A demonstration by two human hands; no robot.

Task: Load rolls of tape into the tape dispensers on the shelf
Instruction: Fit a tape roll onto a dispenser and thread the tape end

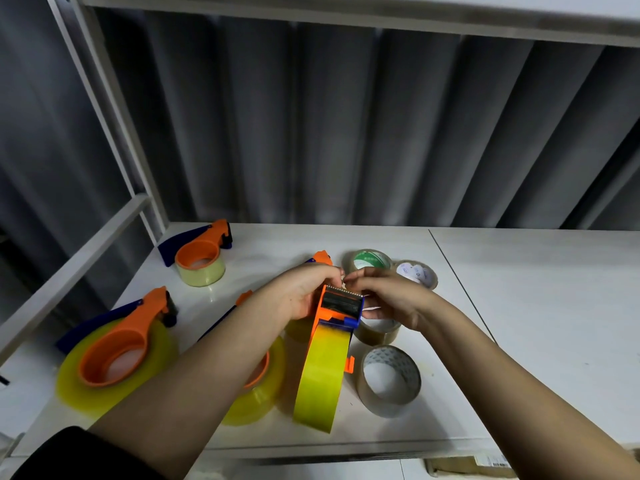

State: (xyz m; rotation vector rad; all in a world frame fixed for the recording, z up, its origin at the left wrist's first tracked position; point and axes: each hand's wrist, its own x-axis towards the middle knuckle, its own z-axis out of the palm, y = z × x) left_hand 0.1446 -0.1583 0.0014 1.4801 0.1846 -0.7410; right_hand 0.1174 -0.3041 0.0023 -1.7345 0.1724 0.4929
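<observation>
I hold an orange and blue tape dispenser (341, 304) upright above the white shelf (536, 306), with a yellow tape roll (322, 379) seated in it. My left hand (304, 292) grips the dispenser's head from the left. My right hand (384, 296) pinches the clear tape end at the toothed blade, fingertips meeting those of the left hand. Loose rolls lie nearby: a brownish clear roll (389, 381), one with a green label (369, 259), one with a white label (417, 273), and another (379, 330) partly hidden under my right hand.
Three more loaded dispensers lie on the shelf: back left (201, 258), front left (117, 348), and one (259, 386) under my left forearm. A fourth orange tip (322, 257) shows behind my left hand. A shelf post (114, 133) stands at left, a corrugated wall behind.
</observation>
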